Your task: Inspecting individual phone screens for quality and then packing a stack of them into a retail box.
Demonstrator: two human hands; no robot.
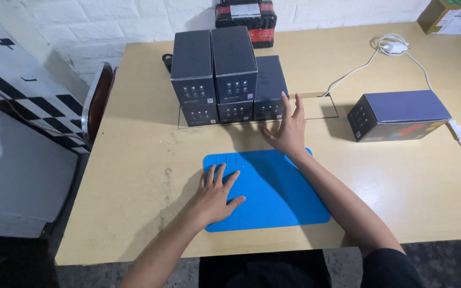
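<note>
Dark boxes (225,80), lower row half-hidden

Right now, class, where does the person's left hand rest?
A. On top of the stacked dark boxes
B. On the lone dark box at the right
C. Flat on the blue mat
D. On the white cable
C: the left hand lies palm down, fingers spread, on the blue mat, while the right hand is raised near the stacked dark boxes.

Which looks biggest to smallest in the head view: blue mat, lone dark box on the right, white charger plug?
1. Blue mat
2. Lone dark box
3. White charger plug, though it lies farther away, shrinking it somewhat.
</note>
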